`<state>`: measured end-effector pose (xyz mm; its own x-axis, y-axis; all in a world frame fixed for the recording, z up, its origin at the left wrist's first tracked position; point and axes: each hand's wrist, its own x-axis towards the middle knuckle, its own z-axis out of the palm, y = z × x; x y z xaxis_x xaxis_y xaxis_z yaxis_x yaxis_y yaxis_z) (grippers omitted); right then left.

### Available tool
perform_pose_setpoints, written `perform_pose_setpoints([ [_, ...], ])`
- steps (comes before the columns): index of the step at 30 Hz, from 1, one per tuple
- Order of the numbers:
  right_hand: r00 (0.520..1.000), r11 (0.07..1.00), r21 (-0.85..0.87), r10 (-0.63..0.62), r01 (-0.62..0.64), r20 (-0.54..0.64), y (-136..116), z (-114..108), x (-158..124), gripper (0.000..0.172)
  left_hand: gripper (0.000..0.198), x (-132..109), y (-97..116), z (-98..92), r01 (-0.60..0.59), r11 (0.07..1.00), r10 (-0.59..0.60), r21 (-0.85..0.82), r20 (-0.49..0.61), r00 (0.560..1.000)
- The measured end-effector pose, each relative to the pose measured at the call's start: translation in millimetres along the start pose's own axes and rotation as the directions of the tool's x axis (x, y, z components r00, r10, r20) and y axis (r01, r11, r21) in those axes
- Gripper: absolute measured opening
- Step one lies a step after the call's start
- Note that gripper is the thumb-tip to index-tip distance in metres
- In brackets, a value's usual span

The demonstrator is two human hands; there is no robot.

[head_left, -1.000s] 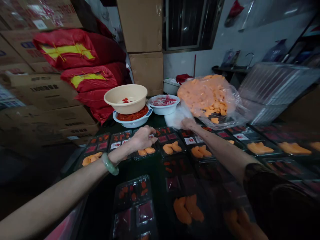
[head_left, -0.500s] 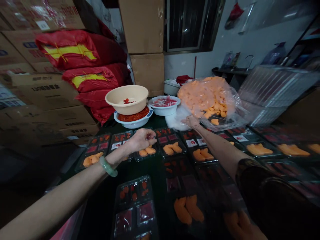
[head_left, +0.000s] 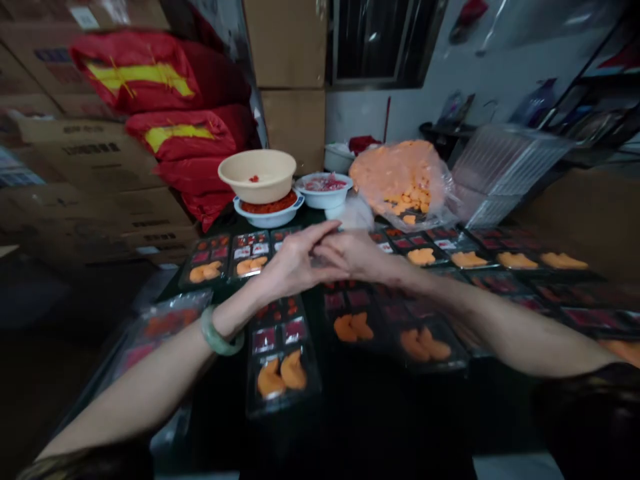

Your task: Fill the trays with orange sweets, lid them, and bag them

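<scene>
My left hand (head_left: 295, 263), with a pale green bangle (head_left: 220, 333) at the wrist, and my right hand (head_left: 360, 257) meet above the trays. The left thumb and forefinger are stretched apart around the right fingertips. My right fingers are drawn together, and anything between them is hidden. Just behind lies a blurred white heap (head_left: 355, 213). Under and around the hands stand clear-topped dark compartment trays. A near tray (head_left: 285, 380) holds two orange curved pieces, dark red squares and small red bits; another tray (head_left: 353, 327) is similar.
A cream bowl (head_left: 257, 177) rests on a white basin (head_left: 270, 217) of red bits. Beside it is a basin (head_left: 324, 193) of red-and-white packets. A clear bag (head_left: 395, 177) holds many orange pieces. Red sacks (head_left: 160, 73), cartons (head_left: 90, 153) and stacked clear trays (head_left: 510, 167) stand around.
My right hand has left the white heap and moved to my left hand. The left forefinger and thumb have spread from a pinch. The camera view has shifted.
</scene>
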<state>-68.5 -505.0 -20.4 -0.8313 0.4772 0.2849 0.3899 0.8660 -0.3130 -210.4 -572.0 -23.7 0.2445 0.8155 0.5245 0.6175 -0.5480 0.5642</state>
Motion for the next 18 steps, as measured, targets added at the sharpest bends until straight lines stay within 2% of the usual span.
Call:
perform_pose_setpoints([
  [2, 0.998, 0.989, 0.143, -0.023, 0.030, -0.052, -23.0, -10.3, -17.1, 0.028, 0.058, -15.8, 15.6, -3.8, 0.060, 0.998, -0.062, -0.030, -0.052, 0.997],
  [4, 0.997, 0.950, 0.308, -0.039, 0.056, -0.059, -33.9, -19.0, -32.3, 0.023, 0.039, -34.9, 26.5, -9.4, 0.087, 0.996, -0.086, 0.006, -0.132, 0.987],
  [7, 0.991, 0.876, 0.482, -0.075, 0.013, 0.110, -39.7, -23.1, -54.0, 0.020, 0.017, -68.4, 39.8, -17.3, 0.057, 0.993, -0.033, 0.099, -0.233, 0.972],
  [9, 0.977, 0.842, 0.536, -0.061, -0.060, 0.205, -43.9, -18.6, -65.3, 0.021, 0.017, -90.2, 48.6, -22.7, 0.043, 0.991, -0.005, 0.130, -0.280, 0.960],
  [11, 0.984, 0.832, 0.547, -0.010, -0.091, 0.179, -52.7, -9.8, -71.7, 0.018, 0.020, -108.1, 59.5, -30.1, 0.081, 0.989, -0.053, 0.127, -0.207, 0.977],
  [13, 0.997, 0.863, 0.502, 0.022, -0.056, 0.074, -67.5, -0.3, -73.4, 0.012, 0.025, -120.4, 73.2, -40.5, 0.158, 0.976, -0.156, 0.147, -0.024, 0.987],
  [14, 1.000, 0.892, 0.452, 0.011, -0.014, 0.010, -76.6, 3.5, -72.9, 0.012, 0.027, -124.5, 80.7, -46.5, 0.194, 0.965, -0.208, 0.179, 0.061, 0.976],
  [16, 0.994, 0.944, 0.319, -0.059, 0.085, -0.092, -95.7, 7.7, -70.3, 0.016, 0.029, -129.8, 94.9, -58.8, 0.231, 0.937, -0.275, 0.261, 0.148, 0.950],
  [18, 0.978, 0.965, 0.189, -0.159, 0.182, -0.134, -113.3, 8.1, -67.4, 0.016, 0.029, -133.5, 105.3, -69.2, 0.248, 0.913, -0.311, 0.325, 0.159, 0.937],
])
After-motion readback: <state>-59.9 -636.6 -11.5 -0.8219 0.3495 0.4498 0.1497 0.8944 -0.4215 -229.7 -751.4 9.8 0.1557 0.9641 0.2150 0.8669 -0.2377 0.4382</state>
